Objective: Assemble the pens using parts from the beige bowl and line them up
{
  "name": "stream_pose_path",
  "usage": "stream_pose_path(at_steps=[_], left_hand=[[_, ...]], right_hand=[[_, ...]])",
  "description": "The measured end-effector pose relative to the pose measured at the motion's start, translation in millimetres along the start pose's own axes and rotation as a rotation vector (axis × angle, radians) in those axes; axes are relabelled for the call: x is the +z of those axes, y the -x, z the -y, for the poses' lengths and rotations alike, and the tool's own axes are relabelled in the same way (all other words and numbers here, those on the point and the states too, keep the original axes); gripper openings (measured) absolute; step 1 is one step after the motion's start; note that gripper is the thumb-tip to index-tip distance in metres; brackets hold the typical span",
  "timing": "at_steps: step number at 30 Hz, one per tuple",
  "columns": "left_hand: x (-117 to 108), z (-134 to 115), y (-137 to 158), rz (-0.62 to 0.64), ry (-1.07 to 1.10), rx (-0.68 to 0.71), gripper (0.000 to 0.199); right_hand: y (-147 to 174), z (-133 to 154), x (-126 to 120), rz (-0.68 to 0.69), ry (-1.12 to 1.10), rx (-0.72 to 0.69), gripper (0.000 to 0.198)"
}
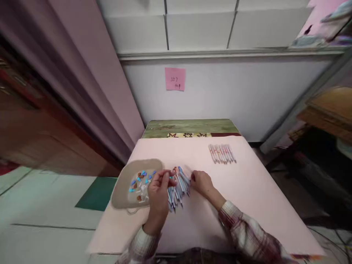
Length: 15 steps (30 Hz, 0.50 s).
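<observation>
My left hand (161, 189) is raised between the beige tray and the loose pile of pens (178, 187), thumb and fingers drawn together. What it pinches, if anything, is too small to name. At the pile's right edge, my right hand (202, 182) has its fingers curled closed, and a faint blurred shape shows by the fingertips. The pens are slim and pale, several with blue or brown tops, and point different ways. In the beige tray (118, 189) lie small blue pieces (143, 173), brown pieces (135, 185) and clear plastic bits (143, 189). My left hand covers part of the tray's right side.
A neat row of pens (222, 153) lies farther back on the right of the pink-covered table (233, 220). Behind the table is a white wall with a pink note (175, 79). A curtain (110, 73) hangs at left; a wooden-topped piece (330, 104) stands at right.
</observation>
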<state>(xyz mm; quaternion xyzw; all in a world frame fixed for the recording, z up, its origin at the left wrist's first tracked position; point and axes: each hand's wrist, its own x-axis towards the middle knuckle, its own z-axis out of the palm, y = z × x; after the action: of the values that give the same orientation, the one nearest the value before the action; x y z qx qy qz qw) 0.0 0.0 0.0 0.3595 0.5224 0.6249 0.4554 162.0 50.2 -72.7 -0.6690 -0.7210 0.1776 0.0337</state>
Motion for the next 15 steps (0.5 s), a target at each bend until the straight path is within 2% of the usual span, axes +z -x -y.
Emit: stream_pose_path(at_steps=[15], left_hand=[[0.1, 4.0, -1.2, 0.005, 0.001, -0.011, 0.022]], right_hand=[[-2.8, 7.0, 2.7, -0.087, 0.035, 0.056, 0.021]])
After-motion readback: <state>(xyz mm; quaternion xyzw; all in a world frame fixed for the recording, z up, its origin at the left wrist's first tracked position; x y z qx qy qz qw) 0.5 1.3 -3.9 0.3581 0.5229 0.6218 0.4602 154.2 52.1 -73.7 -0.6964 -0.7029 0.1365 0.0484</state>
